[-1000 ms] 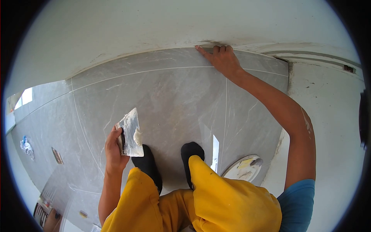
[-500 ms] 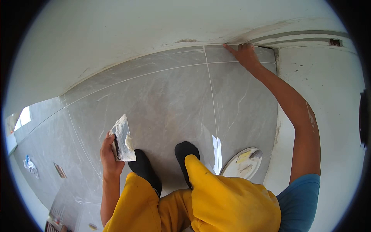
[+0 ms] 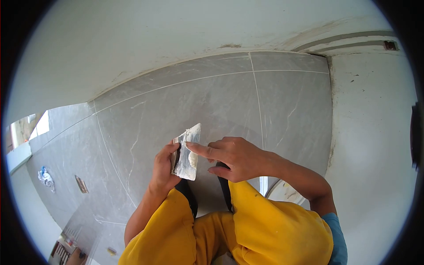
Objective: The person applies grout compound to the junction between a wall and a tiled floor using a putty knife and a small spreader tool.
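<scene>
My left hand is closed around the dark handle edge of a wide putty knife, held above the floor in front of my knees. White putty clings to its flat blade in a lump and a smeared film. From the right, my right hand reaches across with its index finger stretched out, the fingertip at the blade beside the putty. The thumb is apart from the fingers, and nothing is gripped in that hand.
Grey marbled tiles with white joints cover the floor, meeting a white wall ahead and another wall at right. My right knee partly hides a round white lid. A crumpled white-and-blue wrapper lies far left.
My right hand has come back from the wall's foot near the corner to the putty knife. My left hand has brought the knife rightward, and the view has shifted slightly.
</scene>
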`<state>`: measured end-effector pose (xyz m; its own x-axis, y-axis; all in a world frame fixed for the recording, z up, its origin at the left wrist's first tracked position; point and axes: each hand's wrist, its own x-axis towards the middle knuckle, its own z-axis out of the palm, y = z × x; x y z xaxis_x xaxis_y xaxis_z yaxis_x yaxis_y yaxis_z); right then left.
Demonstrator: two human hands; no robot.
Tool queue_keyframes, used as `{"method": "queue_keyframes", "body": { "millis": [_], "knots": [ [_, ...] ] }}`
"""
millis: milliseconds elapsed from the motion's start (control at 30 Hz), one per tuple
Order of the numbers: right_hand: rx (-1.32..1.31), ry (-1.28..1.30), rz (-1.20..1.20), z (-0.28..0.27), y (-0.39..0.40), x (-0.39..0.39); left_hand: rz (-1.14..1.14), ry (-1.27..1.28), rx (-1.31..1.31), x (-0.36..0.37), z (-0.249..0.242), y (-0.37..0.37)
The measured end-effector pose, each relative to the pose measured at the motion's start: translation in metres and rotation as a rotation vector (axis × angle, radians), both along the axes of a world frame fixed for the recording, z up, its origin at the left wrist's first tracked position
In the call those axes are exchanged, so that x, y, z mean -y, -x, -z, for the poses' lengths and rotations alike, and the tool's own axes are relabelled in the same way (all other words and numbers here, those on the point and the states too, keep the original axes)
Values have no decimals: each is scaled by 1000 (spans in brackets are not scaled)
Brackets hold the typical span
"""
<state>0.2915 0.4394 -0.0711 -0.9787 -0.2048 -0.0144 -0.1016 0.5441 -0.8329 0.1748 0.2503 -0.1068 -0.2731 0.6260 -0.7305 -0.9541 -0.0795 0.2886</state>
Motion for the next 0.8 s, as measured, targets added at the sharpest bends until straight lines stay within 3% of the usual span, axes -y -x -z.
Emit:
{"method": "queue_keyframes", "body": {
  "millis": [67,167,267,367,600,733,800],
  "knots": [
    [3,-31,35,-2,-4,-4,-7,-9,32,2,-1,5],
    [-104,-272,53,-7,-9,-24,46,-135,-10,10,6,15],
    [-35,-14,219,-14,-7,-21,132,-13,-226,6,-6,23],
    [114,137,258,-19,-5,-13,163,-12,-269,1,-6,25],
    [74,117,243,-5,-7,-4,180,19,-279,1,-6,21],
    [178,287,311,7,-8,-9,148,33,-284,-1,7,19],
    [238,761,467,30,-5,-26,12,70,-246,4,10,25]
  ]
}}
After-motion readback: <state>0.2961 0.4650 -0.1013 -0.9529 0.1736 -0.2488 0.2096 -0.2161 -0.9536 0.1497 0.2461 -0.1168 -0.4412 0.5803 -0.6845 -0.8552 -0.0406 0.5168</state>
